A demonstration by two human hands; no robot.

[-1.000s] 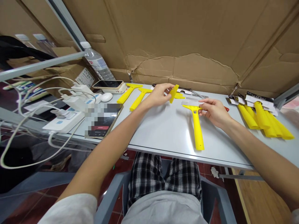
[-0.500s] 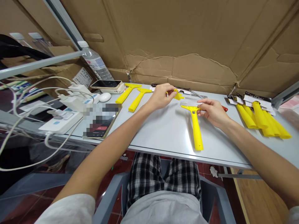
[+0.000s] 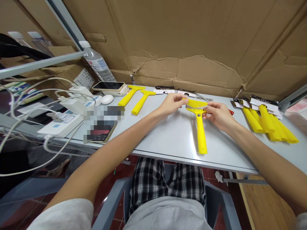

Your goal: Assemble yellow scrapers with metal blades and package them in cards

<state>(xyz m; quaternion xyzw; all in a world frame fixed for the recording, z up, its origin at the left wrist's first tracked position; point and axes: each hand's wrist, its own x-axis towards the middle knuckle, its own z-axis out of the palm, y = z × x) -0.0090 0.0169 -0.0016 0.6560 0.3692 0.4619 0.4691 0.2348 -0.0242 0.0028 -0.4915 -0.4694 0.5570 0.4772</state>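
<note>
My left hand [image 3: 171, 104] pinches one end of a flat yellow plastic cover [image 3: 196, 103] by thumb and fingers. The cover lies along the wide head of a yellow scraper [image 3: 201, 134], with a thin strip of metal blade [image 3: 191, 107] showing at the seam. My right hand [image 3: 219, 116] is closed on the right end of the scraper head, its fingertips also near the cover's right end. The scraper's handle points toward me over the white table [image 3: 165, 137]. Whether the cover is seated on the head I cannot tell.
Two yellow scraper handles [image 3: 139, 103] lie left of my hands. Behind are black-and-white cards [image 3: 164, 90] and a metal rod [image 3: 202, 96]. Several carded yellow handles [image 3: 267, 118] are piled right. A phone [image 3: 102, 132], power strip [image 3: 61, 126] and water bottle [image 3: 99, 64] stand left.
My left hand has come down and toward me with the yellow cover, which now lies along the scraper head over the blade. My right hand has barely moved.
</note>
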